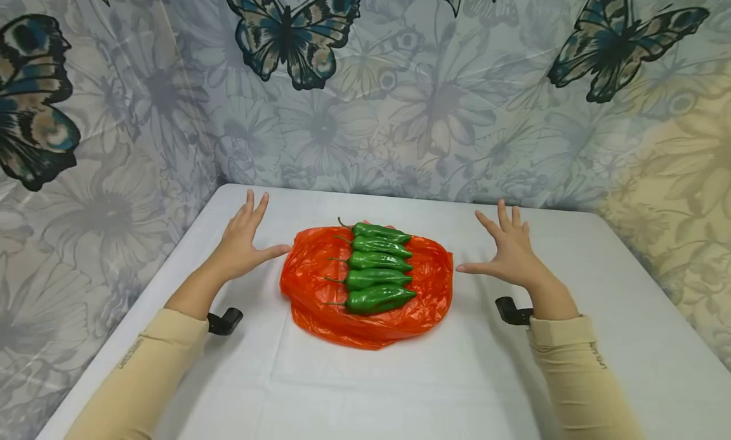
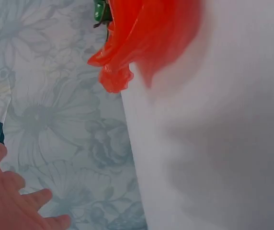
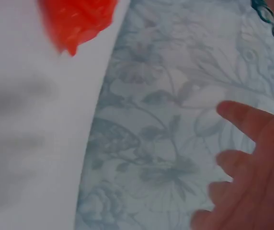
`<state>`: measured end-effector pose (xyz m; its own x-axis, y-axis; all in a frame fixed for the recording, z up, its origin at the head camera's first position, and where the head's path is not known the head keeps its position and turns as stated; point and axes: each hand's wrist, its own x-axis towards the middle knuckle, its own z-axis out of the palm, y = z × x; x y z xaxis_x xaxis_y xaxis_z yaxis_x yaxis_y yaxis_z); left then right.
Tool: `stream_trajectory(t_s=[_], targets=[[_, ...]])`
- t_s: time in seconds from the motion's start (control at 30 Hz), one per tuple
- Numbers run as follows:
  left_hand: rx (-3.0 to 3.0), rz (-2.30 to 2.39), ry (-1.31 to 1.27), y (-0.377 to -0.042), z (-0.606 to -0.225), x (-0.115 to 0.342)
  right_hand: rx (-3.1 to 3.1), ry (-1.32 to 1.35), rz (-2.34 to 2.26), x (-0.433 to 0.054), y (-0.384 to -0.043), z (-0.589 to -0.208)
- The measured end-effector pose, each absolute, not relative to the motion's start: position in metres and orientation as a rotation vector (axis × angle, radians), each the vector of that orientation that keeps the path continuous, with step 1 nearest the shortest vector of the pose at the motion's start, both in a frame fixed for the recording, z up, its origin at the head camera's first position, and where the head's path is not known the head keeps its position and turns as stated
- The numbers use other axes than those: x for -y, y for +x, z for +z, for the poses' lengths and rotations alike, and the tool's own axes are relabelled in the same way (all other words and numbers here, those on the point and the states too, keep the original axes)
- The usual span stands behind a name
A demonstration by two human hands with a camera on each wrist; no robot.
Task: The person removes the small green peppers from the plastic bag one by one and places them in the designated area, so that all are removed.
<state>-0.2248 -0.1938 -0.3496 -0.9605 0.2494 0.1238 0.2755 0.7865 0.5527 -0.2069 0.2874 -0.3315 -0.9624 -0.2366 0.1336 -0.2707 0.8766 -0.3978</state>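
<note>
Sleeves [image 1: 143, 376]: beige, left and right!
Left grip [image 1: 240, 244]: released, fingers splayed, beside the red bag [image 1: 314, 262]!
Right grip [image 1: 512, 254]: released too, splayed opposite!
Peppers [image 1: 378, 261]: five green, lined up on that bag, tabletop [image 1: 342, 389] beneath!

At centre, smooth, glossy skin was shown by the green peppers [image 1: 377, 262], and crinkled, shiny plastic by the red bag [image 1: 313, 265]. Matt cloth was seen in the white table cover [image 1: 331, 395] and the lower-left sleeve [image 1: 145, 370].
</note>
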Motion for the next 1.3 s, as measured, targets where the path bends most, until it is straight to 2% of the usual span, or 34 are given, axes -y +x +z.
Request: stream_trajectory(t_s=[0.2, 0.4, 0.53, 0.87, 1.3], targets=[[2.888, -1.400, -0.274, -0.220, -0.357, 0.189, 3.081, 0.319, 1.067, -0.275, -0.203, -0.332], [2.696, -1.858, -0.057, -0.219, -0.372, 0.174, 2.905, 0.492, 1.549, -0.257, -0.202, -0.342], [2.550, -2.047, -0.002, -0.218, -0.382, 0.166, 2.758, 0.579, 1.741, -0.247, -0.201, -0.346], [2.271, -2.343, 0.125, -0.215, -0.401, 0.156, 2.423, 0.630, 2.053, -0.223, -0.201, -0.363], [2.171, -2.479, 0.227, -0.215, -0.417, 0.148, 2.431, 0.793, 2.206, -0.198, -0.201, -0.385]])
